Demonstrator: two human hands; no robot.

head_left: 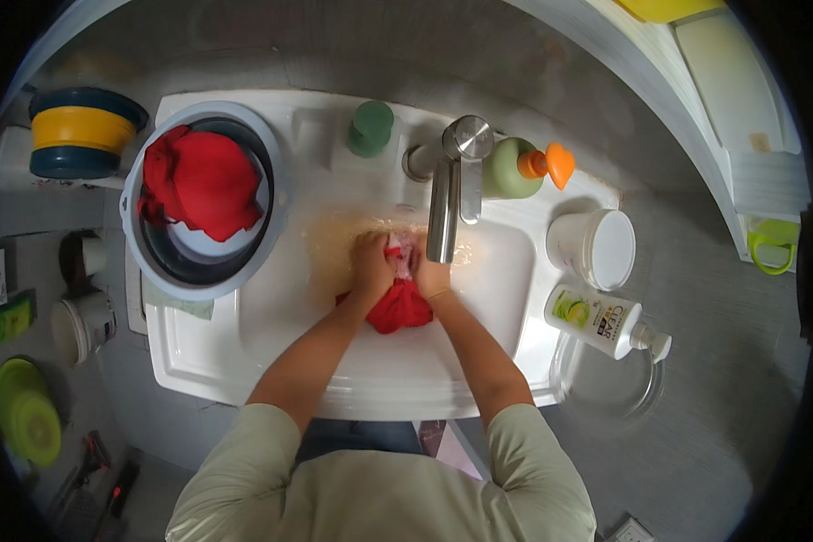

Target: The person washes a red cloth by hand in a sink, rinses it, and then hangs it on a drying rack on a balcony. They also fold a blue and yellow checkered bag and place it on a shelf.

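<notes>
Red cloth (pixel 399 305) squeezed by both hands in the white sink (pixel 497 271), left hand (pixel 371 257) and right hand (pixel 427 274) close together on it, under the metal tap (pixel 443 208), grey tub (pixel 203 271) with more red cloth (pixel 200 182) beside, green soap bottle (pixel 508 168) behind

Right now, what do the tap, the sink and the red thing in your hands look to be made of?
Tap: brushed metal, by its dull grey sheen. Sink: glossy white, probably ceramic, though that is a guess from the shine. Red cloth: soft wet fabric, bunched and creased between the left hand and the right hand.
</notes>
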